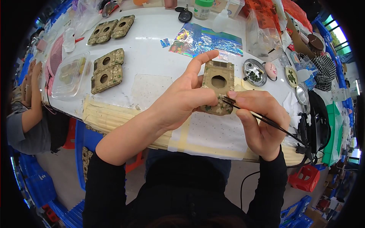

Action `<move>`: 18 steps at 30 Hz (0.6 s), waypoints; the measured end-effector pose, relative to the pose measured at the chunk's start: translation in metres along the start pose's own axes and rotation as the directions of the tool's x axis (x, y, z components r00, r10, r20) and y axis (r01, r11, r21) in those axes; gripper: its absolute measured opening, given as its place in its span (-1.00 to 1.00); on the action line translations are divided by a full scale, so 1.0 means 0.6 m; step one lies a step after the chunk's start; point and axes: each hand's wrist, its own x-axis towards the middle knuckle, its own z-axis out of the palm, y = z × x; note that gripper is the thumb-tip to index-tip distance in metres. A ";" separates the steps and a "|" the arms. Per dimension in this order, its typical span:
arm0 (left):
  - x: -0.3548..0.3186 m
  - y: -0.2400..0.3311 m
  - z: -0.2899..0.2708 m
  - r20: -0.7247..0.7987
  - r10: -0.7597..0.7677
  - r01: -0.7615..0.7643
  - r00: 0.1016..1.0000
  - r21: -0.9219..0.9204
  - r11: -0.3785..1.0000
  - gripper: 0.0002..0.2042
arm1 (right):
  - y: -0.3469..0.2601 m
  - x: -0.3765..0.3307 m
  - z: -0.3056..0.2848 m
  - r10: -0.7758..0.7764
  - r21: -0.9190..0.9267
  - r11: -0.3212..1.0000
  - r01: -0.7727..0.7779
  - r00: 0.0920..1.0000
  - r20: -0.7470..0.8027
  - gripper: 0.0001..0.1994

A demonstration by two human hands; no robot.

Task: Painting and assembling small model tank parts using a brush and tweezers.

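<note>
The left hand point(182, 100) holds a small camouflage plate point(217, 87) with a round hole, fingers closed around its left side. The right hand point(258, 121) pinches black tweezers point(251, 113); their tips touch the plate's lower right part. For good work, the plate should stay steady and the tips press softly. The plate sits between both hands, above the white table point(152, 57).

Bare white table point(152, 64) is left open between the 2 stacked camouflage panels point(107, 71) and the holographic sheet point(207, 40) — rightward, passage is blocked by small round dishes point(254, 71) and bags point(262, 34).
</note>
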 end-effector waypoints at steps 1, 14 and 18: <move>0.001 -0.001 -0.001 -0.002 0.005 -0.005 1.000 0.003 1.000 -0.16 | 0.000 0.000 0.000 -0.002 -0.006 1.000 0.002 1.000 0.000 -0.81; -0.006 0.006 0.009 0.011 0.066 -0.066 0.998 0.095 0.993 -0.14 | 0.008 0.006 -0.008 -0.055 -0.008 0.998 0.055 0.998 -0.025 -0.87; -0.006 0.003 0.013 0.023 0.156 -0.158 0.987 0.092 0.983 -0.11 | 0.013 -0.002 -0.003 0.070 0.154 0.986 -0.058 0.995 -0.076 -0.92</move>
